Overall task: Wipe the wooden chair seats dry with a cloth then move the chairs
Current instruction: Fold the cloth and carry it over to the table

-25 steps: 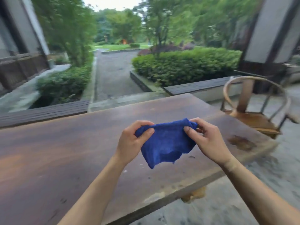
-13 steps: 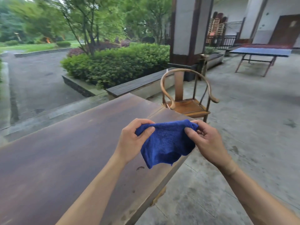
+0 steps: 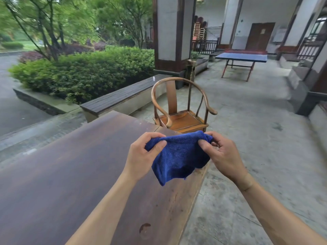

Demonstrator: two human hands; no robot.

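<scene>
I hold a blue cloth [image 3: 177, 156] stretched between both hands above the end of a long dark wooden table [image 3: 70, 174]. My left hand [image 3: 143, 152] pinches its left corner and my right hand [image 3: 223, 154] pinches its right corner; the rest hangs loose below. A wooden chair [image 3: 182, 110] with a rounded horseshoe back stands just beyond the table's far end, its orange-brown seat [image 3: 184, 120] facing me. The cloth hides the seat's near edge.
A low dark-topped bench [image 3: 123, 96] runs along the hedge to the chair's left. A thick pillar [image 3: 171, 38] stands behind the chair. A blue ping-pong table [image 3: 242, 58] sits far back on the concrete floor [image 3: 256, 138].
The view has swung to the right, bringing the chair from the right edge toward the centre. My hands keep the same grip on the cloth.
</scene>
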